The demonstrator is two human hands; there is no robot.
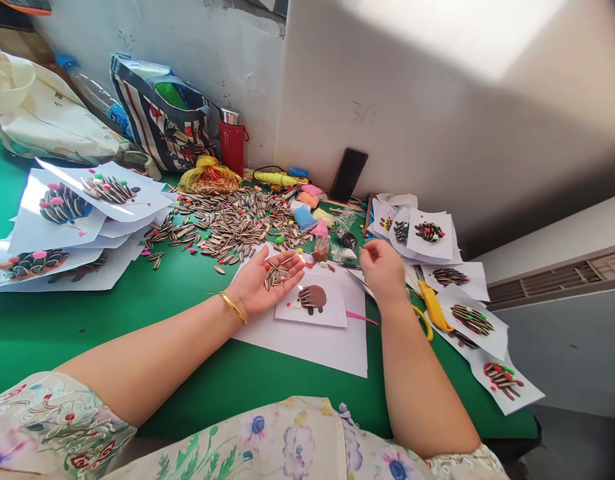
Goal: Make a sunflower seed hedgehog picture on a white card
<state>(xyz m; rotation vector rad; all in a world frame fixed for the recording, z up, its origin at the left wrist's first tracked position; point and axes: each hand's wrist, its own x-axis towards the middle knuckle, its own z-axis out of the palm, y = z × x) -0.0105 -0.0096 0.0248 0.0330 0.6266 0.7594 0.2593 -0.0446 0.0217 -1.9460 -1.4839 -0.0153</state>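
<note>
Palm up, my left hand [260, 280] cups a small heap of striped sunflower seeds [276, 275], its fingers stretched to the right. Just below its fingertips lies a white card [292, 315] bearing a brown hedgehog [314, 298]; several seeds sit on the hedgehog's left part as spines. My right hand [384, 270] is raised to the right of the card, fingers curled together. What they pinch, if anything, is hidden. Under the card are larger white sheets [332, 353]. Scissors [426, 323] with yellow handles lie beside my right forearm, partly covered by it.
A wide pile of sunflower seeds [232, 223] spreads behind my left hand. Finished-looking hedgehog cards are stacked at left [107, 230] and right [467, 317]. Clay packets [304, 217], a propped phone [348, 175], a red bottle [232, 143] and a striped bag [162, 120] stand along the wall.
</note>
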